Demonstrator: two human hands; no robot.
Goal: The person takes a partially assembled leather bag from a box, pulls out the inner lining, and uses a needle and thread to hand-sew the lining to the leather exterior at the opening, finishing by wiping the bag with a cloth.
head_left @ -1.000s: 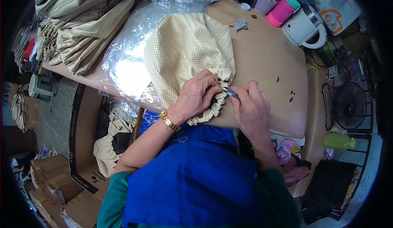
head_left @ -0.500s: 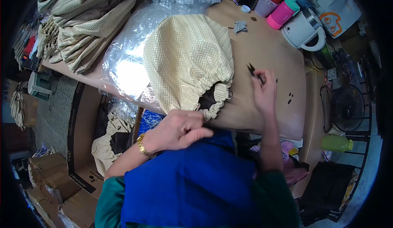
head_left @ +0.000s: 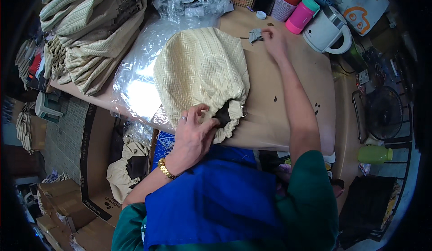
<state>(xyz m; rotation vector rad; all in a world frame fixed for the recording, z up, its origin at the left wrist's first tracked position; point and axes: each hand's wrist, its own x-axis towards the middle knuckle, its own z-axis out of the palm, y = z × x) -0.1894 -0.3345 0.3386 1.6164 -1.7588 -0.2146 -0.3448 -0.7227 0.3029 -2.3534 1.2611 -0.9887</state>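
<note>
My right hand (head_left: 274, 41) is now stretched far out from me, at the far part of the worktop (head_left: 288, 93). A second ago it was close to my body, at the gathered mouth of the woven cream bag (head_left: 202, 75), next to my other hand. Half a second ago it was already lifted and going away, with something small and dark in the fingers. Now its fingers are pinched narrow over a small grey piece (head_left: 255, 35) that lies on the worktop. I cannot tell if they really hold the piece or only touch it, and I cannot tell if the small dark thing is still in this hand.

My left hand (head_left: 193, 136) has also changed its place a little. It came back from the edge near my apron, and now it lies on the ruffled opening of the bag (head_left: 227, 118), with fingers curled and closed on the gathered fabric. So the bag is under and in front of my left hand, and well apart from my right hand, on the near side of it. The bag rests partly on a clear plastic sheet (head_left: 135, 84), which is on the left of my left hand.

I judge that the work at the bag's opening is paused: one hand keeps it in place and the other one is busy with the small thing. Just beyond my right hand stand a pink bottle (head_left: 300, 13) and a white kettle (head_left: 326, 30).
</note>
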